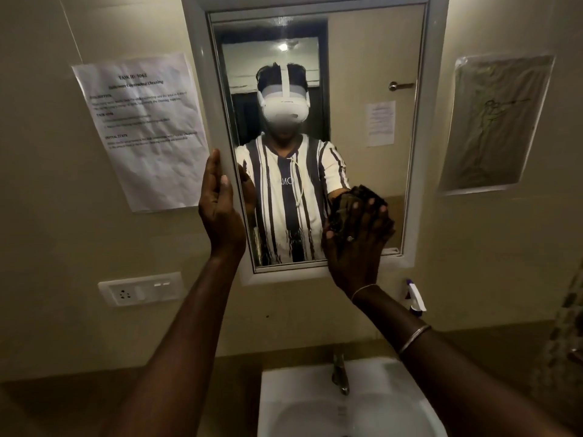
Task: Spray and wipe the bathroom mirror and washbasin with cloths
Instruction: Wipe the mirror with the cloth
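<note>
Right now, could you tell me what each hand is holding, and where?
Right hand presses a bunched dark cloth flat against the mirror; left hand holds nothing.

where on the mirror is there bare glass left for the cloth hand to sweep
Free: the upper half of the mirror, above both hands up to the top frame, and the middle strip between the hands. Crowded: the lower left edge, where the left hand rests, and the lower right corner under the right hand and cloth.
</note>
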`<state>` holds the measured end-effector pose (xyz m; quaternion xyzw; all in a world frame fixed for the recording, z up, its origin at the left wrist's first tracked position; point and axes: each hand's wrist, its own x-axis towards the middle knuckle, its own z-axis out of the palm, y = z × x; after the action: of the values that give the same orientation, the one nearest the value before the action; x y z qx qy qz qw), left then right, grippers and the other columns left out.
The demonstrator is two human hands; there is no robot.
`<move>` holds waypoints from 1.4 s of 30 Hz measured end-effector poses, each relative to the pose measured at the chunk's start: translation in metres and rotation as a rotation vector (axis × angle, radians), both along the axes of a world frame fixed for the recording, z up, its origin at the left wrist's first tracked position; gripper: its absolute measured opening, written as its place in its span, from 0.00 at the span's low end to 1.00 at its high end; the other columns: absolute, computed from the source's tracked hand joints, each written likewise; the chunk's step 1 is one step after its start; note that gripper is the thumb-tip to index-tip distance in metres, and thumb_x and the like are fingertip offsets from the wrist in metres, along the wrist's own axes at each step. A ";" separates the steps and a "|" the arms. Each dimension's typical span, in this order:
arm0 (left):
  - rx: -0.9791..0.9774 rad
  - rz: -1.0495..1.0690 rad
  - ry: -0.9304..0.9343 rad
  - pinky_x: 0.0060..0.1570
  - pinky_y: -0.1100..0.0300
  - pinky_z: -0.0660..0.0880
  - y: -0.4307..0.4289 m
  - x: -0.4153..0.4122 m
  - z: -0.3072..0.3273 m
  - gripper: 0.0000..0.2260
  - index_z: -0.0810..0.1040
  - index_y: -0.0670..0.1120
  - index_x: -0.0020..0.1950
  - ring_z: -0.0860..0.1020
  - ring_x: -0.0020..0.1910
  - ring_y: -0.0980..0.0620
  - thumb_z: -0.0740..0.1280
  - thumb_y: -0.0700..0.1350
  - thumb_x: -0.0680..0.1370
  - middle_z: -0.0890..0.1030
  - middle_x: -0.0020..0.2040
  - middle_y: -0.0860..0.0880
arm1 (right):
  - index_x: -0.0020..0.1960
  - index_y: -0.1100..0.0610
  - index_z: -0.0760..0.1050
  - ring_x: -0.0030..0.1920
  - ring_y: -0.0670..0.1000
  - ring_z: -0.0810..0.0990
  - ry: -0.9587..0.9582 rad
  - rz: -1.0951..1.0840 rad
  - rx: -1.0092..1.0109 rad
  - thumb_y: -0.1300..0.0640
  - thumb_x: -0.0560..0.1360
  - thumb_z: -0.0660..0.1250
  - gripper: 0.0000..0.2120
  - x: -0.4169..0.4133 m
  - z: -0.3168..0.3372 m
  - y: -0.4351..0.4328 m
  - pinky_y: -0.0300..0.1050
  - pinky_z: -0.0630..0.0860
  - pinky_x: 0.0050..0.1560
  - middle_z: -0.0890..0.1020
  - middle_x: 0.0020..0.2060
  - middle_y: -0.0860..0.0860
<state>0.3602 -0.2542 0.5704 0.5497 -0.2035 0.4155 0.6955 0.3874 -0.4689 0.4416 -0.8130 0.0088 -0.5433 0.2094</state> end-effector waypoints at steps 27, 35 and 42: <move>0.052 0.107 -0.016 0.79 0.49 0.64 -0.014 0.002 -0.031 0.22 0.64 0.39 0.80 0.65 0.79 0.53 0.57 0.38 0.85 0.68 0.80 0.45 | 0.82 0.54 0.55 0.81 0.62 0.47 0.073 0.024 -0.448 0.44 0.83 0.61 0.33 0.002 -0.042 -0.020 0.76 0.50 0.76 0.51 0.81 0.58; 0.042 0.120 -0.062 0.75 0.61 0.66 -0.014 0.010 -0.035 0.21 0.64 0.38 0.80 0.66 0.78 0.57 0.56 0.37 0.86 0.68 0.80 0.45 | 0.83 0.60 0.46 0.81 0.68 0.45 0.075 -0.103 -0.065 0.44 0.82 0.61 0.39 -0.002 -0.044 -0.006 0.75 0.46 0.77 0.47 0.82 0.64; 0.002 -0.008 -0.045 0.64 0.65 0.75 -0.003 0.001 -0.034 0.20 0.63 0.34 0.79 0.76 0.67 0.64 0.52 0.34 0.86 0.80 0.69 0.58 | 0.83 0.53 0.53 0.83 0.63 0.46 0.028 0.178 -0.624 0.45 0.83 0.61 0.33 0.006 -0.058 0.025 0.75 0.49 0.76 0.46 0.83 0.56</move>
<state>0.3607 -0.2574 0.5360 0.5400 -0.2219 0.4247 0.6920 0.3938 -0.4437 0.3836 -0.8428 -0.2266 -0.4882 -0.0034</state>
